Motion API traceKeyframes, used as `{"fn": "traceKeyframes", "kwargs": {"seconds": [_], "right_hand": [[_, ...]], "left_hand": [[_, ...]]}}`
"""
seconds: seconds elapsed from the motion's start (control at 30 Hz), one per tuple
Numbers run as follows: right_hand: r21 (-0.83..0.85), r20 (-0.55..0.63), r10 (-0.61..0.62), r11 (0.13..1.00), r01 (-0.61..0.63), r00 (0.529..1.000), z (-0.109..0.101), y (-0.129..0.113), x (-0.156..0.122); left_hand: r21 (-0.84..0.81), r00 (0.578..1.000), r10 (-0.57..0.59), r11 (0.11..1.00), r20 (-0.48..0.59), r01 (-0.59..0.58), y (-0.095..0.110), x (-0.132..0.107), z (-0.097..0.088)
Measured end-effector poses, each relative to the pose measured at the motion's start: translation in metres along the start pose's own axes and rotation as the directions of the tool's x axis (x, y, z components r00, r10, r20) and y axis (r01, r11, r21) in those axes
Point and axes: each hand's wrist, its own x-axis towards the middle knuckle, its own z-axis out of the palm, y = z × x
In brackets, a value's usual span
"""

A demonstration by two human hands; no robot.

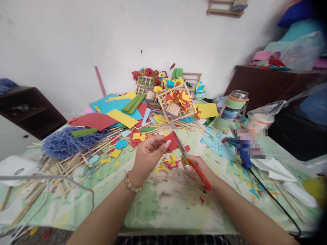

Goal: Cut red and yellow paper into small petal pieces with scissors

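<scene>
My left hand [152, 151] pinches a small piece of red paper [171, 141] between thumb and fingers, above the middle of the table. In my right hand [200, 170] is a pair of scissors [199, 174] with red handles, its blades pointing up and left. The blades lie along the right edge of the red paper; whether they cut into it I cannot tell. Beneath the hands, curved yellow paper scraps [162, 169] and red bits lie on the tablecloth. Left of my left hand are small yellow squares [115, 153] and a scalloped blue paper disc [121, 144].
Stick lattices with paper flowers [178, 102] stand at the back, beside coloured paper sheets [94, 120]. Blue-purple yarn [71, 143] and thin sticks [61, 183] lie at left. At right are a green bottle [228, 112], a blue glue gun [245, 158] and its black cord [274, 197].
</scene>
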Motion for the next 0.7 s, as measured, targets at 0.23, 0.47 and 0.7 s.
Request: {"fn": "traceKeyframes", "kwargs": {"seconds": [0.23, 0.47, 0.7], "right_hand": [[-0.02, -0.016, 0.005, 1.0, -0.006, 1.0, 0.0005, 0.0011, 0.0004], [-0.041, -0.011, 0.016, 0.999, -0.017, 1.0, -0.0005, 0.0001, 0.0008], [-0.054, -0.028, 0.01, 0.998, -0.011, 1.0, -0.0004, -0.0001, 0.0003]], "left_hand": [[-0.003, 1.0, -0.012, 1.0, 0.0, 0.012, -0.0002, 0.0007, -0.001], [-0.029, 1.0, -0.021, 0.999, -0.011, 0.021, 0.0018, 0.0009, 0.0002], [-0.013, 1.0, -0.025, 1.0, -0.019, 0.024, 0.0, 0.0012, -0.0018]]}}
